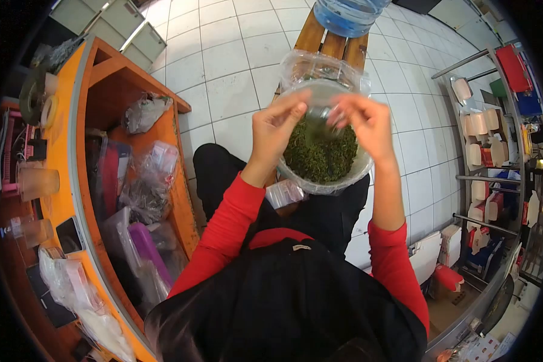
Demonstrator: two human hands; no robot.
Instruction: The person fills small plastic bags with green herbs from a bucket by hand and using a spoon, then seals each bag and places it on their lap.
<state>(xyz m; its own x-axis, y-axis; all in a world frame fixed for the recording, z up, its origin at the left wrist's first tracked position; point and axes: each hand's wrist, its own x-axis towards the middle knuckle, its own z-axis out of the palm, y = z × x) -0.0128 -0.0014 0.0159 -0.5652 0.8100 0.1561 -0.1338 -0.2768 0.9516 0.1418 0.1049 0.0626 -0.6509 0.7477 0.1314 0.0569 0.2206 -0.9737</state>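
Note:
Between my knees stands a white bucket (363,171) holding finely chopped green herbs (320,158). Over it, a small clear plastic bag (321,114) hangs between my two hands, with something green low in it; it is partly blurred. My left hand (279,125) pinches the bag's left side between thumb and fingers. My right hand (363,119) is at its right side, fingers drawn together and smeared by motion. Just beyond the bucket's far rim lies crumpled clear plastic (323,65).
A wooden bench (311,33) carries a large blue water bottle (350,17). To the left, an orange counter (66,151) has plastic cups (39,183) and a phone (70,234) on top, plastic packages on its shelf. At right stands a metal rack (489,177) with food boxes.

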